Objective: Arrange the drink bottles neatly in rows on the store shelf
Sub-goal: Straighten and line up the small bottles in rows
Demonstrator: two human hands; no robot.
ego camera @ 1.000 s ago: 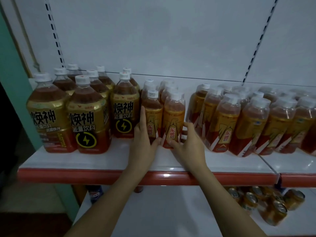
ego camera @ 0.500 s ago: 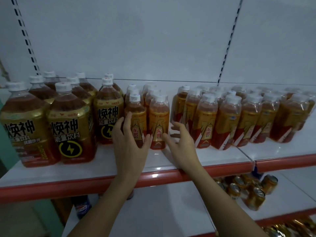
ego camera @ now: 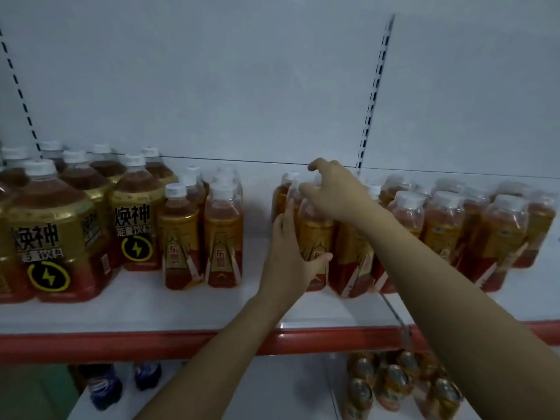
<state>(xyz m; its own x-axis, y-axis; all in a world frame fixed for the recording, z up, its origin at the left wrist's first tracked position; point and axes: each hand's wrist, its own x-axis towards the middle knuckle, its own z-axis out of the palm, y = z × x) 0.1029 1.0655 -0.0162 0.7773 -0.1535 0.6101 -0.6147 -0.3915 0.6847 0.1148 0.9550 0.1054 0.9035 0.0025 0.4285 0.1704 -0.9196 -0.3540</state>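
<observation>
On the white shelf with a red front edge point(ego camera: 181, 344), the left hand point(ego camera: 288, 256) wraps the side of a small gold-labelled amber drink bottle point(ego camera: 315, 237), thumb across its front. The right hand point(ego camera: 336, 192), fingers curled, grips the wrapped bottle tops just behind.

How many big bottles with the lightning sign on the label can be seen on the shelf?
2 show the sign: one at the front left, one further right beside the small bottles. More big bottles stand behind and at the left edge, their labels hidden.
</observation>
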